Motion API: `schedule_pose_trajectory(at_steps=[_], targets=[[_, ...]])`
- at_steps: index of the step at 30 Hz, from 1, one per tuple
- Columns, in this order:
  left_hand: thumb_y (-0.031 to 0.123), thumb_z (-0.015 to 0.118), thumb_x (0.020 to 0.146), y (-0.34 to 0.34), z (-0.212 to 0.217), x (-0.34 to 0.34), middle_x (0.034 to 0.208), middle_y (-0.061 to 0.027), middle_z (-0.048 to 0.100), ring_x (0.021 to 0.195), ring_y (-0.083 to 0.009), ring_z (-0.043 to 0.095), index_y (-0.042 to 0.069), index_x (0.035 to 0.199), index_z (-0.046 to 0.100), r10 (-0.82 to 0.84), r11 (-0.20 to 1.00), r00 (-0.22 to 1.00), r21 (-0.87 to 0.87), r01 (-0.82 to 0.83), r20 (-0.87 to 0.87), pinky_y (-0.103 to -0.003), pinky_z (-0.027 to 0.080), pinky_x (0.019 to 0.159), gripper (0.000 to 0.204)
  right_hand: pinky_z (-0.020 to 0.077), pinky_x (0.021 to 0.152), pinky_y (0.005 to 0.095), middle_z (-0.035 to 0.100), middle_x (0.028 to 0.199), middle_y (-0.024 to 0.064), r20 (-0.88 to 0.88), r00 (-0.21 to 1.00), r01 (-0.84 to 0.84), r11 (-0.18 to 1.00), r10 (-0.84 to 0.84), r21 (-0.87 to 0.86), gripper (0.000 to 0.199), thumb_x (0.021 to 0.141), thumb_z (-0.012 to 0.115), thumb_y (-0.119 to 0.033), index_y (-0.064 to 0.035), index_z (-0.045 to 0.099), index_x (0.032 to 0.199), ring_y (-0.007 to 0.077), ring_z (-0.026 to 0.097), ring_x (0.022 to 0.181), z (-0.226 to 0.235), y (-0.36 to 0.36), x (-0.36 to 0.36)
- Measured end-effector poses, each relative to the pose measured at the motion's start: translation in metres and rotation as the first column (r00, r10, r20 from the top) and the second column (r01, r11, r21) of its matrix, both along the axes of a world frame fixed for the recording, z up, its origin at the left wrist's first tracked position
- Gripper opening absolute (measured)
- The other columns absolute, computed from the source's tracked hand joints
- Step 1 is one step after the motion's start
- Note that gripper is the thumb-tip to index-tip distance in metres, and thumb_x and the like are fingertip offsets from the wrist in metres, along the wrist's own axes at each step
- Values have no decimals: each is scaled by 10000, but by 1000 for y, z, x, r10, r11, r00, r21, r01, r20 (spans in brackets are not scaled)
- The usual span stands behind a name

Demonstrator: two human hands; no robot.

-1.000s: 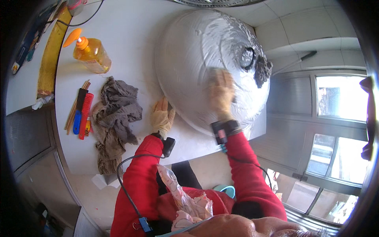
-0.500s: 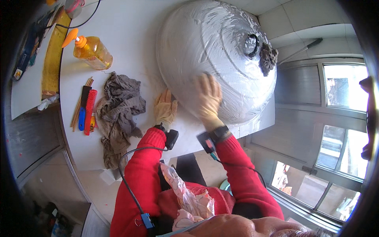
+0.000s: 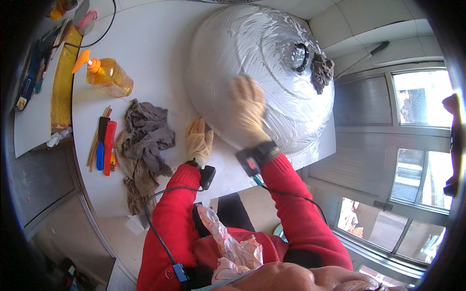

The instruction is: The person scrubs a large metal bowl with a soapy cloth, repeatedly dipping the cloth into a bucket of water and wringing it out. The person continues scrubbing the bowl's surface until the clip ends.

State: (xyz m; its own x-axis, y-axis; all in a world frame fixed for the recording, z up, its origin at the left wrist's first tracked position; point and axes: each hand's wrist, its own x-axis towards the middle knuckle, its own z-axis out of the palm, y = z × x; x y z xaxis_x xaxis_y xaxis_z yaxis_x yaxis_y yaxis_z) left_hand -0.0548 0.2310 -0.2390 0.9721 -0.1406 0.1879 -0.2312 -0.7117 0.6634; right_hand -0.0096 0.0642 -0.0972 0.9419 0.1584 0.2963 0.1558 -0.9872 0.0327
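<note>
Soapy silver dome (image 3: 286, 109) under right hand (image 3: 248, 109), its grip unclear, beside flat, outstretched left hand (image 3: 198, 141)

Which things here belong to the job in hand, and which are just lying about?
Seemingly in use:
streaked silver dome
right hand, over it
left hand, near its edge
perhaps pump bottle

Lying about:
crumpled grey cloth
red tool
blue-handled tool
wooden sticks

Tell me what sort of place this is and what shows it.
Probably a kitchen or small washing-up area, though I can't be sure. Clues: the big foam-smeared silvery dome with a black handle, the amber pump bottle and the tiled wall.
</note>
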Motion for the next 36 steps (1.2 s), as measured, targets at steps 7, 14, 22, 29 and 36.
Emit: schedule_pose_trajectory(at_steps=[7,14,22,29,36], targets=[[408,504,955,0,-4,0,1405,-236,463,1271,-448,431,-19,1405,391,-2,998,998,-55,-1,-65,-500,314,1104,631,342,1093,486,503,1383,100,-43,993,116,989,-113,90,540,827,602,-212,-162,527,1359,326,401,1349,20,-63,19],[442,487,956,-3,-13,-1,1401,-234,468,1258,-450,440,-13,1404,399,19,1000,1000,-4,-19,12,-499,304,1107,645,326,1085,499,497,1373,119,-21,984,-176,982,177,64,489,814,587,-212,-149,564,1299,320,405,1331,13,-47,20],[495,449,967,-2,-7,-2,1380,-235,486,1254,-443,445,-15,1401,409,16,1000,998,6,-16,-64,-508,307,1095,671,377,1086,448,532,1359,155,108,990,74,992,-86,107,443,891,577,-226,-107,562,1317,376,449,1289,26,-80,5],[474,473,969,-3,-15,0,1412,-236,465,1302,-434,413,1,1431,382,25,998,994,-54,-31,-104,-497,291,1117,667,277,1146,480,457,1468,83,-153,967,-191,976,206,108,560,868,624,-299,-183,508,1403,306,315,1415,22,-56,21],[406,539,950,-45,85,16,1530,-202,326,1425,-389,268,59,1503,318,302,883,952,-363,-297,-43,-465,219,1166,690,400,1074,438,583,1316,181,-128,914,-88,498,384,863,451,881,645,-187,-104,580,1320,352,505,1265,61,-140,59]])
